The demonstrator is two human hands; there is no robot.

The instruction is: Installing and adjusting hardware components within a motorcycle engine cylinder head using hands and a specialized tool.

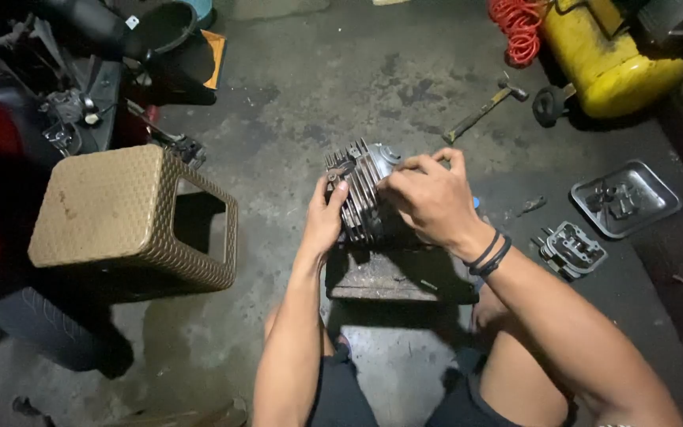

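Head camera looks down at a stained, dark concrete floor (318, 87). Far left, a motorcycle (33, 95) is mostly in shadow and cut off by the frame. Beside it stands a tan woven plastic stool (120, 213). At centre, the left hand (324, 217) clasps the side of a finned metal engine cylinder (361, 186) resting on a worn block (393, 273). The right hand (428, 198) closes over its top, hiding what the fingertips pinch. Rightward lie a hammer (484, 111), a metal tray (626, 198) of small parts, and a yellow compressor tank (602, 55), partly cropped.
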